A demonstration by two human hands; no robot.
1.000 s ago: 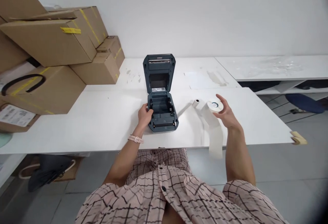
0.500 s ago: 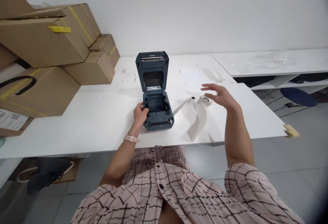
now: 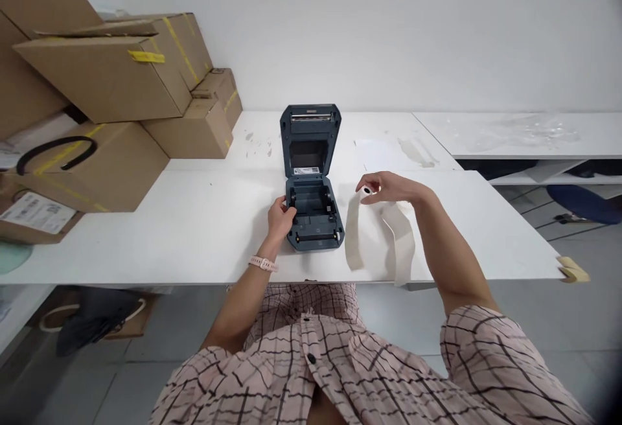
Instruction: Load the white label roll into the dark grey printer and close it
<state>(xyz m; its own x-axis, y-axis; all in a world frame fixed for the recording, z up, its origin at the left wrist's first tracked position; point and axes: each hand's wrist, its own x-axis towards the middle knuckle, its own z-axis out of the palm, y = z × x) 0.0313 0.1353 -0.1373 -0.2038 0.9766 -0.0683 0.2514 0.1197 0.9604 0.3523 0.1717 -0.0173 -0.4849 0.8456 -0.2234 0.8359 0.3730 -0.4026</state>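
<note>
A dark blue-grey label printer (image 3: pixel 313 221) stands on the white table with its lid (image 3: pixel 311 140) raised, so its bare inner bay shows. My left hand (image 3: pixel 280 219) grips the printer's left side, thumb over the rim. To the right of the printer, my right hand (image 3: pixel 383 187) has its fingers closed around a small white label roll (image 3: pixel 363 194) with a dark core hole. A loose strip hangs from that roll toward the table's front. Behind and below the right hand, a second paper strip (image 3: pixel 403 243) curls down to the table edge; its roll is mostly hidden by the hand.
Cardboard boxes (image 3: pixel 102 75) with yellow tape are stacked at the left. A flat white sheet (image 3: pixel 374 151) lies behind the rolls. Clear plastic (image 3: pixel 544 128) rests on the far right shelf top. A foam corner guard (image 3: pixel 573 269) sits on the table's right corner.
My right hand has moved left and down from above the rolls and taken hold of the left one. Its strip now hangs forward. My left hand stays on the printer.
</note>
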